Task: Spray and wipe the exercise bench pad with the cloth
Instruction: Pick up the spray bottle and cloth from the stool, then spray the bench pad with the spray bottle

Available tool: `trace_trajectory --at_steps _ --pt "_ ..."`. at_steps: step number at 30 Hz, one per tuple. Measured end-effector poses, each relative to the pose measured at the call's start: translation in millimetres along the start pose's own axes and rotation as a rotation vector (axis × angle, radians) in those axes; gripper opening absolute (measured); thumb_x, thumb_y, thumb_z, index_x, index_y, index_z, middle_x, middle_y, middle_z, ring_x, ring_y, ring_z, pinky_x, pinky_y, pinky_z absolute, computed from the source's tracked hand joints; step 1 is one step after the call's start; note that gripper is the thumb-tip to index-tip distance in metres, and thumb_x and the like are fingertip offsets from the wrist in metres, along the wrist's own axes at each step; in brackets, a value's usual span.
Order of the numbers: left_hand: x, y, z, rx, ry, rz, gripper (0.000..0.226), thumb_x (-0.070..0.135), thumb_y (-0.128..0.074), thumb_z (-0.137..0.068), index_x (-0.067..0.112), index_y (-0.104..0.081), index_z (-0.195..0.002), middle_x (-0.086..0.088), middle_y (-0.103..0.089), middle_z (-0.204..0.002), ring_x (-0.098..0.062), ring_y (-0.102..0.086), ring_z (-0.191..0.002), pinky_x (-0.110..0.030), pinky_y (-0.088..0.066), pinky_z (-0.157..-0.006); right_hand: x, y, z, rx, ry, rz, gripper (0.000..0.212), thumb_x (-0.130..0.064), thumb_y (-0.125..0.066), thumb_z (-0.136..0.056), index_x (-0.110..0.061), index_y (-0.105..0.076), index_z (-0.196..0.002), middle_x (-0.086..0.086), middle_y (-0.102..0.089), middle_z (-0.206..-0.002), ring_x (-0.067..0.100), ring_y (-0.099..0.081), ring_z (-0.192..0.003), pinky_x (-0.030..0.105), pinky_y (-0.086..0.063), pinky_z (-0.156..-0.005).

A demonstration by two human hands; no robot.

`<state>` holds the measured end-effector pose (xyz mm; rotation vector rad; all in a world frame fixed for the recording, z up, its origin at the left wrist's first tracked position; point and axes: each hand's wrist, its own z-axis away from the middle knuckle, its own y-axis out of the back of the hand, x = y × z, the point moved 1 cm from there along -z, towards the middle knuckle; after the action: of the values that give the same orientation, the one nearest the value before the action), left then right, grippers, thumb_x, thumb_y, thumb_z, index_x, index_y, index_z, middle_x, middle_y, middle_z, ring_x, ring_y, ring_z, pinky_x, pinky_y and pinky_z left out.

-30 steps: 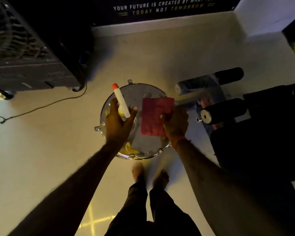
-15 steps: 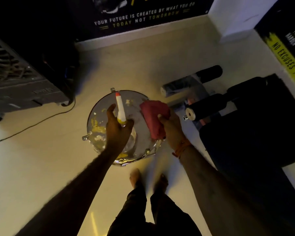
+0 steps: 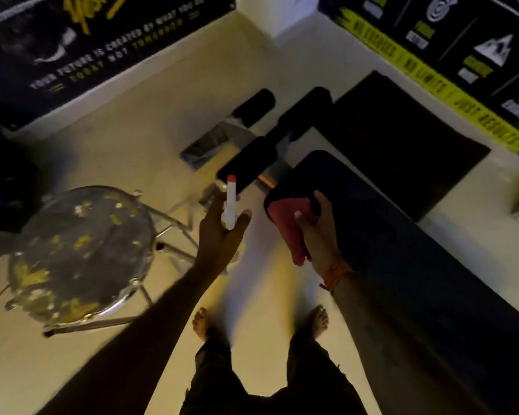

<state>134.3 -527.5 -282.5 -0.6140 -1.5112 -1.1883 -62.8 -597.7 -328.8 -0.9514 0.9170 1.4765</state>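
Note:
My left hand [image 3: 221, 235] holds a white spray bottle [image 3: 230, 205] with a red tip, upright, just left of the bench. My right hand [image 3: 318, 232] grips a red cloth [image 3: 288, 226] that hangs crumpled over the near-left corner of the dark exercise bench pad [image 3: 387, 223]. The pad runs from centre toward the lower right. Whether the cloth touches the pad is hard to tell in the dim light.
A round metal stool [image 3: 81, 253] with yellow stains stands on the floor at the left. Black foam rollers [image 3: 252, 166] and a bench frame lie beyond the pad. A dark mat [image 3: 402, 139] lies by the far wall. My bare feet are on the floor below.
Both hands have moved right, off the metal stool and over to the bench. The cloth went from spread flat to crumpled in my right hand, now at the pad's corner.

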Motion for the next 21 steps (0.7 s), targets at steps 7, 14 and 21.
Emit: trace_trajectory --at_steps 7,14,21 --pt "27.4 -204.3 11.6 -0.232 -0.051 0.014 0.054 0.019 -0.070 -0.097 0.050 -0.048 -0.135 0.000 -0.067 -0.096 0.005 -0.064 -0.083 -0.021 -0.053 -0.078 41.0 192.0 -16.7 0.139 -0.022 0.251 0.044 -0.001 -0.048 -0.104 -0.021 -0.064 -0.139 0.000 -0.062 -0.140 0.020 -0.061 -0.127 0.023 -0.052 -0.104" --pt "20.3 -373.3 19.7 -0.474 -0.090 0.026 0.042 0.014 -0.071 -0.096 0.009 -0.055 -0.134 0.010 -0.064 -0.102 0.004 -0.064 -0.090 -0.014 -0.050 -0.077 118.7 315.1 -20.7 0.440 -0.107 0.319 0.064 0.011 -0.041 -0.098 -0.041 -0.057 -0.132 0.002 -0.058 -0.134 0.024 -0.059 -0.122 0.037 -0.051 -0.099" --pt "-19.5 -481.6 36.0 -0.646 -0.174 -0.021 0.040 0.014 -0.071 -0.096 0.007 -0.057 -0.133 0.004 -0.062 -0.101 -0.007 -0.062 -0.087 -0.011 -0.047 -0.079 192.7 390.5 -25.4 0.516 -0.164 0.335 0.059 0.014 -0.043 -0.096 -0.022 -0.061 -0.139 0.002 -0.059 -0.134 0.017 -0.060 -0.116 0.028 -0.050 -0.099"
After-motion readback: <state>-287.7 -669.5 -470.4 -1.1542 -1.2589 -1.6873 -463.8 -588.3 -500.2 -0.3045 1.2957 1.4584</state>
